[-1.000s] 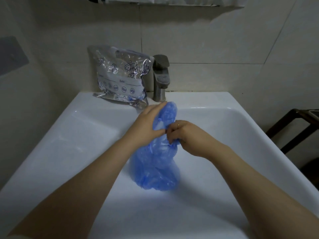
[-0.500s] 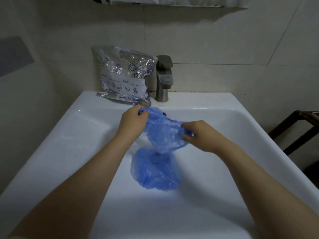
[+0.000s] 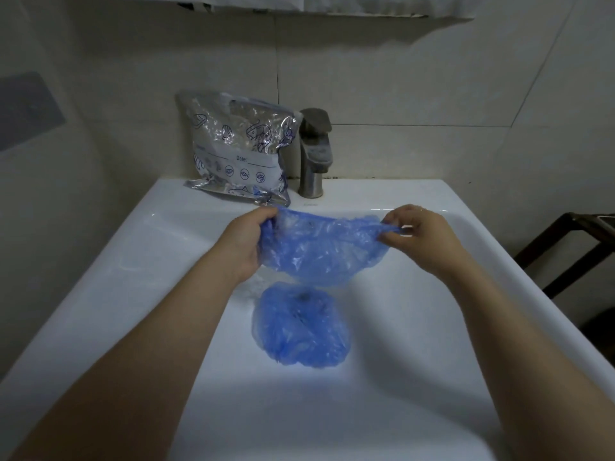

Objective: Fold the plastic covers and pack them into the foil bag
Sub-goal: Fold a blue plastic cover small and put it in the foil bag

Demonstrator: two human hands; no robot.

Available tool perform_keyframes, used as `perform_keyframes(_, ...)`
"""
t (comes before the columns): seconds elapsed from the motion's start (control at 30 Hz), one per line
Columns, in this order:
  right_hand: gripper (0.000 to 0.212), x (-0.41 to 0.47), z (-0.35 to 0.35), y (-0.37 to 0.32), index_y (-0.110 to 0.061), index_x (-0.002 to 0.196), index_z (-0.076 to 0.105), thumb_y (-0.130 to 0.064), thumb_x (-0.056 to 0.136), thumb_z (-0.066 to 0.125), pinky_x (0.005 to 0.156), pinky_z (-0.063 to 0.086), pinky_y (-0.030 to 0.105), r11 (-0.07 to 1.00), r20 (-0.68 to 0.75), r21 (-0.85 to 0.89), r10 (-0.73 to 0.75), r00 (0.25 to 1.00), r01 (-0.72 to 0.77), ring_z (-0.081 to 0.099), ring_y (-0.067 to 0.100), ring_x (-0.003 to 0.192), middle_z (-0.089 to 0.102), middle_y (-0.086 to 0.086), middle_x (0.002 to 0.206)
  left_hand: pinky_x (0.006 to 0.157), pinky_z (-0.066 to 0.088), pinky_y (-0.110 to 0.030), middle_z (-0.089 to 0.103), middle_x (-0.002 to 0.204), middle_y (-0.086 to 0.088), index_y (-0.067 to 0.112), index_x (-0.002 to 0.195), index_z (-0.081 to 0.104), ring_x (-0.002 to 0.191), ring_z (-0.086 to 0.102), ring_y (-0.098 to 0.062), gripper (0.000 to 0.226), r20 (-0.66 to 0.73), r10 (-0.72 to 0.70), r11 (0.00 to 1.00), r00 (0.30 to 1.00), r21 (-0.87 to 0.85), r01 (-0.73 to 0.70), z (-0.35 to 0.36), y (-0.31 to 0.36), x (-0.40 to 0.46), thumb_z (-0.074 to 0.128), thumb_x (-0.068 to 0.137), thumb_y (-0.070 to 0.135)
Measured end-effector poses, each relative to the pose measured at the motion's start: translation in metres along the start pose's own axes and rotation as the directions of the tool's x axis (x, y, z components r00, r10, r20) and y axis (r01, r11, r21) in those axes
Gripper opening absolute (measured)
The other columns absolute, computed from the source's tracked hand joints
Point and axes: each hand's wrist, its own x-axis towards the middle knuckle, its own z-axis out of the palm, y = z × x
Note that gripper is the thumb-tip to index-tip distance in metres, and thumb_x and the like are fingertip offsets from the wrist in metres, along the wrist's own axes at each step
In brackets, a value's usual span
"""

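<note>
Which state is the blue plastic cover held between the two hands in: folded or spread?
Spread: the left hand and right hand each pinch one end of the blue plastic cover, pulled wide between them.

Two blue covers (image 3: 319, 251) (image 3: 301, 327), one foil bag (image 3: 238, 151)

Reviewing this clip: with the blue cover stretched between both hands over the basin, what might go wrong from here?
1. The thin blue plastic cover is pulled taut between the left hand and right hand; it may tear or slip free.
2. The second crumpled blue cover lies over the white sink's drain area and may pick up moisture.
3. The silver foil bag leans by the metal tap and could tip into the basin.
</note>
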Motion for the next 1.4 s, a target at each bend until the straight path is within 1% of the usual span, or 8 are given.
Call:
perform_keyframes(0.2,0.024,0.0,0.008,-0.005,-0.02,0.091,0.06,-0.001,0.079,0.068,0.058,0.038,0.02,0.981,-0.032,0.174,0.09,0.995,-0.084,0.049,0.012,0.064,0.053,-0.004,0.073,0.06,0.049,-0.02,0.063,0.081,0.001,0.013,0.099,0.058,0.069,0.059,-0.009,0.02,-0.04,0.154,0.985,0.987,0.086,-0.15,0.004,-0.012,0.004,0.038,0.101,0.017)
perform_keyframes(0.37,0.017,0.005,-0.004,0.008,-0.003,0.092,0.071,-0.004,0.086,0.055,0.062,0.033,0.026,0.96,-0.146,-0.199,0.169,0.975,-0.196,0.058,0.033,0.081,0.065,0.019,0.086,0.07,0.044,-0.023,0.064,0.081,-0.002,0.012,0.089,0.064,0.074,0.057,-0.012,0.018,0.157,0.239,0.751,0.958,0.595,-0.285,-0.012,-0.01,0.006,0.071,0.082,0.027)
perform_keyframes(0.5,0.019,0.004,-0.014,0.018,0.006,0.094,0.064,0.001,0.092,0.045,0.077,0.051,0.038,0.846,-0.106,0.391,0.433,0.895,-0.363,0.057,0.026,0.079,0.062,0.029,0.09,0.05,0.031,-0.012,0.048,0.06,0.004,0.017,0.072,0.062,0.049,0.041,0.001,0.013,0.323,0.31,0.457,0.894,0.775,-0.437,-0.018,-0.01,0.007,0.071,0.081,0.019)
perform_keyframes(0.67,0.03,0.002,-0.014,-0.004,0.0,0.085,0.067,0.003,0.088,0.038,0.067,0.057,0.023,0.24,0.253,0.921,0.232,0.939,-0.307,0.068,0.015,0.071,0.069,0.008,0.08,0.064,0.05,-0.023,0.069,0.065,0.003,0.011,0.091,0.063,0.06,0.064,-0.008,0.017,-0.03,0.2,0.976,0.979,0.099,-0.196,-0.018,-0.013,0.026,0.047,0.095,0.011)
perform_keyframes(0.77,0.026,-0.001,-0.009,-0.013,-0.003,0.068,0.072,-0.002,0.073,0.047,0.057,0.055,0.02,0.154,0.364,0.91,0.148,0.92,-0.385,0.066,0.013,0.059,0.068,0.008,0.068,0.06,0.056,-0.027,0.073,0.074,-0.007,0.002,0.093,0.066,0.066,0.07,-0.018,0.031,0.074,-0.049,0.952,0.996,-0.299,0.069,-0.027,-0.006,0.024,0.037,0.097,0.014)
perform_keyframes(0.93,0.027,-0.005,-0.008,-0.005,-0.007,0.071,0.071,-0.021,0.085,0.053,0.065,0.053,0.026,0.359,0.516,0.7,0.344,0.785,-0.617,0.067,0.018,0.061,0.07,0.006,0.069,0.058,0.055,-0.024,0.071,0.071,-0.007,0.004,0.08,0.069,0.063,0.068,-0.018,0.034,0.161,-0.025,0.955,0.987,-0.287,0.071,-0.014,-0.002,0.012,0.039,0.089,0.017)
perform_keyframes(1.2,0.055,-0.008,-0.015,0.009,-0.009,0.077,0.075,-0.024,0.028,0.096,0.067,0.059,0.034,0.006,0.355,0.935,0.041,0.934,-0.355,0.07,0.021,0.074,0.072,0.008,0.082,0.088,0.049,-0.031,0.07,0.092,-0.004,0.009,0.11,0.064,0.091,0.064,-0.019,0.035,0.249,0.119,0.927,0.961,-0.376,-0.017,-0.017,-0.006,0.013,0.048,0.092,0.035)
perform_keyframes(1.4,0.052,-0.002,-0.002,0.014,-0.015,0.106,0.068,-0.015,0.057,0.085,0.079,0.057,0.04,-0.091,0.267,0.961,0.047,0.963,-0.262,0.068,0.023,0.084,0.069,0.01,0.096,0.068,0.04,-0.029,0.041,0.072,-0.01,0.02,0.108,0.068,0.072,0.048,-0.021,0.044,0.262,0.103,0.979,0.96,-0.196,-0.051,-0.015,-0.014,0.016,0.078,0.069,0.039)
